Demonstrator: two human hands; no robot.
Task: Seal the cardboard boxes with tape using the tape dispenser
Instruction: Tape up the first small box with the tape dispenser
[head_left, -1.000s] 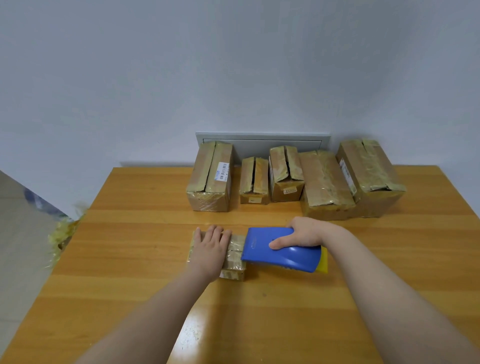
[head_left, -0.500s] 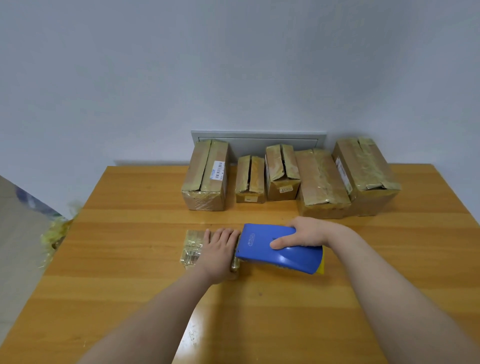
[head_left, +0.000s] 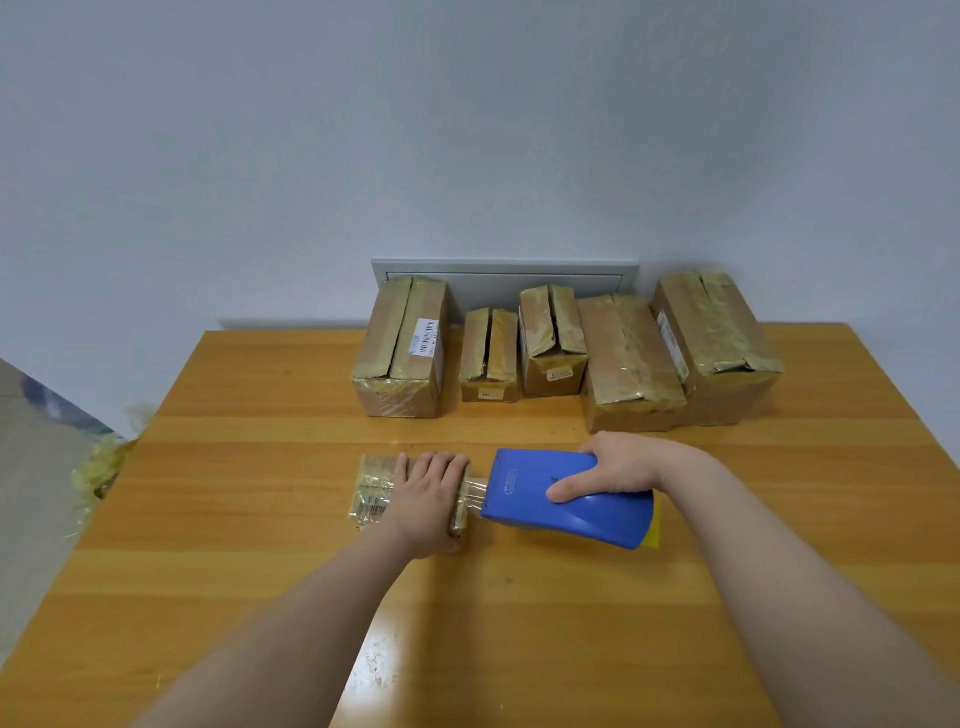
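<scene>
Left hand (head_left: 428, 493) is flat on the box (head_left: 374, 491) just left of centre frame, palm down, fingers laid straight across the top, pinning it to the table (head_left: 260, 519). Right hand (head_left: 618, 465) is wrapped round the dispenser (head_left: 566, 501), thumb on the near face, fingers over the far edge, and the blue body lies just right of the box, mouth pointing at it. Between mouth and box end there's a short stretch of clear tape (head_left: 475, 493), taut and not yet cut, so I reckon I'm at the tail of a strip on this box. Next it wants a firm tilt of the dispenser to bring the blade onto the film, a quick tear, then a rub-down of the loose end over the box's right edge. My left must hold hard or the little box will skid towards the pull. Upper centre, the back row (head_left: 631, 358) of five boxes waits against the wall; dark gaps show along some top seams, so I judge there's more sealing to come.
</scene>
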